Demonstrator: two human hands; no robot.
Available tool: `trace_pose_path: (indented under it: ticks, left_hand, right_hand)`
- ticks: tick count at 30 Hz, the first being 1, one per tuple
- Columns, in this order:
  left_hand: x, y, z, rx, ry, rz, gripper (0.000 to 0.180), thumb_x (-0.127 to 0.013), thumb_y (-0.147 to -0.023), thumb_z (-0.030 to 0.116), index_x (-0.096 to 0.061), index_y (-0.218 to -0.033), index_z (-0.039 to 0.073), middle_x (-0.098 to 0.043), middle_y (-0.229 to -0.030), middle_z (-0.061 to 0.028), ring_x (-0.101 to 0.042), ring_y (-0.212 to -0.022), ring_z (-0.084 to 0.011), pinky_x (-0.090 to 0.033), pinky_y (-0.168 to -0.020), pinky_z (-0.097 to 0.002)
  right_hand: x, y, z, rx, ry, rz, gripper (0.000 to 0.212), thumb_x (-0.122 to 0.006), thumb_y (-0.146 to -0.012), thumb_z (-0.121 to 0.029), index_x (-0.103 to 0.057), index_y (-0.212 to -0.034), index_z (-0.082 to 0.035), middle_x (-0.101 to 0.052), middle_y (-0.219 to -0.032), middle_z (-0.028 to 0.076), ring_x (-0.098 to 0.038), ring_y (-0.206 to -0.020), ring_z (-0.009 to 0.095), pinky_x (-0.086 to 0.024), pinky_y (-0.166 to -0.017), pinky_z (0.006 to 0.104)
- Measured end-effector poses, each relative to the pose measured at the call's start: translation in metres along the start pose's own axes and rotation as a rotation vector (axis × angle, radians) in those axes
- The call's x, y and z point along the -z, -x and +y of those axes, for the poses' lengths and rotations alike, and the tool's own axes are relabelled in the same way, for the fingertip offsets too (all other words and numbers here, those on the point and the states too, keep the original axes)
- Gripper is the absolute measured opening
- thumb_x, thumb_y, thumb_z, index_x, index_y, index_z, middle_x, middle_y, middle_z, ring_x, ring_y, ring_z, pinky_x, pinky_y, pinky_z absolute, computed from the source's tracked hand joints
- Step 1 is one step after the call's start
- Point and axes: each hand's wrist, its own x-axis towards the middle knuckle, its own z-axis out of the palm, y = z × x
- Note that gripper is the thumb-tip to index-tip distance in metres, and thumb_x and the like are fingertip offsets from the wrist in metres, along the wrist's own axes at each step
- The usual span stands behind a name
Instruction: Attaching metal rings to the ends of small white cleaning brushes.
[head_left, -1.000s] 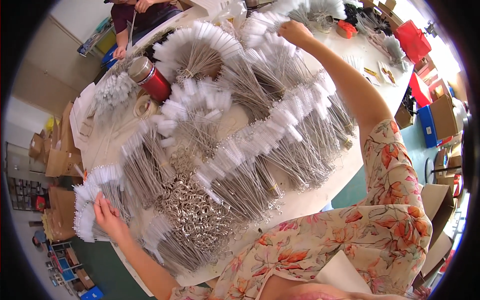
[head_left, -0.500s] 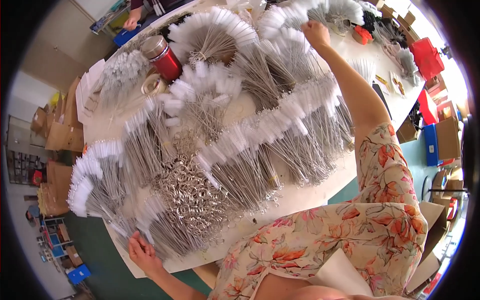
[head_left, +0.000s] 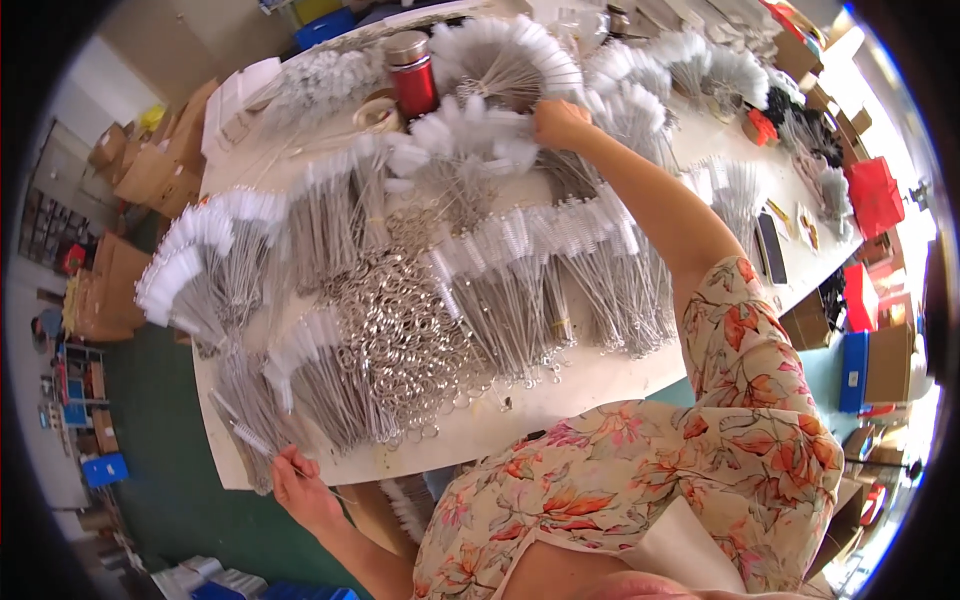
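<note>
My left hand (head_left: 305,487) is at the table's near left edge, its fingers closed on the thin wire stem of a brush. That brush's white bristle end (head_left: 252,438) seems to lie toward the bundle of wire brushes (head_left: 240,395) beside it. Farther out, my right hand (head_left: 562,125) is closed next to a fanned bundle of white-bristled brushes (head_left: 470,140); what its fingers hold, if anything, is hidden. Between my arms lie a heap of metal rings (head_left: 395,335) and a long row of wire brushes (head_left: 540,235).
A red thermos (head_left: 412,80) and a roll of tape (head_left: 377,116) stand at the back of the white table (head_left: 590,385). More brush bundles (head_left: 505,55) fill the far side. A black phone-like slab (head_left: 770,248) lies at right. Cardboard boxes (head_left: 165,180) stand left of the table.
The view has shifted. My right hand has come left and nearer, from the far right bundles to the middle one. My left hand has drawn nearer to me with the brush stem.
</note>
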Motion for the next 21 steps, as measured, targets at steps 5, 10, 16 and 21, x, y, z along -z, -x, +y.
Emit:
trace_pose_path:
  ticks: [5, 10, 16, 21]
  left_hand:
    - [0.026, 0.021, 0.016, 0.086, -0.14, 0.051, 0.025, -0.051, -0.092, 0.021, -0.058, -0.088, -0.003, -0.043, -0.063, 0.0006, -0.034, -0.05, -0.0032, -0.025, -0.042, -0.0171]
    - [-0.015, 0.015, 0.014, 0.189, -0.124, 0.032, 0.024, -0.049, -0.092, 0.016, -0.058, -0.087, -0.005, -0.044, -0.062, -0.0006, -0.034, -0.046, -0.0049, -0.026, -0.039, -0.0182]
    - [-0.087, 0.008, 0.006, 0.119, -0.162, -0.401, 0.017, -0.049, -0.09, 0.009, -0.059, -0.09, -0.005, -0.051, -0.064, -0.0031, -0.045, -0.046, -0.0069, -0.035, -0.041, -0.0191]
    - [-0.156, 0.014, -0.007, -0.043, -0.146, -0.608, 0.018, -0.05, -0.089, 0.007, -0.056, -0.102, -0.004, -0.052, -0.066, -0.0029, -0.046, -0.047, -0.0069, -0.037, -0.043, -0.0194]
  right_hand:
    - [0.01, -0.006, 0.011, 0.014, 0.055, -0.003, 0.028, -0.059, -0.067, -0.017, -0.066, -0.093, -0.009, -0.064, -0.097, 0.016, -0.062, -0.091, 0.031, -0.047, -0.081, 0.0429]
    - [0.053, 0.006, 0.02, 0.106, -0.055, 0.091, 0.022, -0.069, -0.059, -0.028, -0.067, -0.071, -0.01, -0.065, -0.078, 0.011, -0.064, -0.07, 0.022, -0.05, -0.064, 0.0334]
    - [0.092, 0.05, 0.001, 0.171, -0.557, 0.219, 0.023, -0.056, -0.073, -0.028, -0.063, -0.072, -0.006, -0.056, -0.059, 0.007, -0.055, -0.064, 0.017, -0.047, -0.061, 0.0324]
    - [0.073, 0.153, -0.08, 0.584, -1.067, -0.023, 0.026, -0.042, -0.094, -0.028, -0.052, -0.089, -0.004, -0.049, -0.083, 0.004, -0.052, -0.077, 0.014, -0.051, -0.07, 0.031]
